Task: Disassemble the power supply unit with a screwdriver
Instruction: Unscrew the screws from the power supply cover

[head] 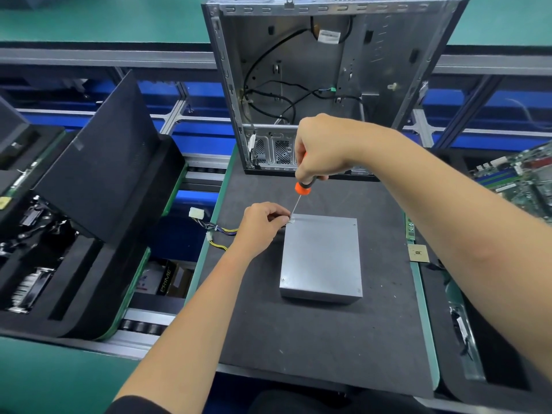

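On the dark mat (313, 339) covering the counter, slightly right of centre, lies the power supply unit (321, 258), a closed grey metal box resting flat with its broad face up; small screws show near its corners. Its bundle of coloured wires (219, 231) trails off the left edge of the mat, ending in a white connector (196, 212) that hangs over the gap beside the counter.

Above the unit's far left corner, the right hand (321, 150) is clenched around the handle of a screwdriver (301, 189), orange and black, held nearly upright with a slight tilt. The thin shaft runs down and to the left, and its tip meets the unit's top at that corner.

The left hand (263, 227) rests at the same corner, its fingers (282, 215) curled and pinched close to the tip of the shaft, touching the edge of the unit. Whether they grip a screw or only steady the tool cannot be told.

Behind the unit stands an open computer case (325, 85), upright at the far edge of the mat, with loose black cables inside. To the left sits a black foam tray (98, 186) holding parts; its raised lid leans up. At the far right edge lies a green circuit board (519, 177), and a small square chip (418, 253) rests just off the right edge of the mat.
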Demonstrator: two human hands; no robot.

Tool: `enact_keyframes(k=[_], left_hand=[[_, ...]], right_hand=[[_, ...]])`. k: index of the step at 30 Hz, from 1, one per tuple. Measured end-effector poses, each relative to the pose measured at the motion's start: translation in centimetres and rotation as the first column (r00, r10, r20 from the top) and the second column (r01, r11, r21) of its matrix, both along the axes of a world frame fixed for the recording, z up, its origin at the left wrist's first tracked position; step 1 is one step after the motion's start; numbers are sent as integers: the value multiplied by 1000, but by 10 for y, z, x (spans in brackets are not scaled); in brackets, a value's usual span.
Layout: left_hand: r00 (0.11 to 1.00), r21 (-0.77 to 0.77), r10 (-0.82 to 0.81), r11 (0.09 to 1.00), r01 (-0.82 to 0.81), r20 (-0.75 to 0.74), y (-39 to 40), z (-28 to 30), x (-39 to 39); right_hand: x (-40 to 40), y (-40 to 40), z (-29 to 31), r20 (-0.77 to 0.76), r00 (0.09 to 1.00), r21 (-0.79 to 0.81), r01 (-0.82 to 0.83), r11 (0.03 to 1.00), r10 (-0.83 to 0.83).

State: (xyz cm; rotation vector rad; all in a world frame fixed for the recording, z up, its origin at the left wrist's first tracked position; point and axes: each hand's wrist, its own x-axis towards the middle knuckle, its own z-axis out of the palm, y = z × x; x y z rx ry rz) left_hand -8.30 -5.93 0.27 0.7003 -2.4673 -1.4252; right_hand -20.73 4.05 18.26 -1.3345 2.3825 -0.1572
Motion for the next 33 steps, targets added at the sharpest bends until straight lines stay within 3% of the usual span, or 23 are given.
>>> enact_keyframes(k=[8,22,33], left_hand=[[1000,-78,-9,997,7,-27,1,-4,2],[998,-199,-39,980,29,-48,4,-7,1],[998,-147,-26,989,16,-61,3,-9,1]], right_hand=[[4,-4,1,-95,986,38,-131,991,134],[3,-3,-3,-125,985,8,-117,993,117],[13,-13,0,-146,978,54,-143,988,149]])
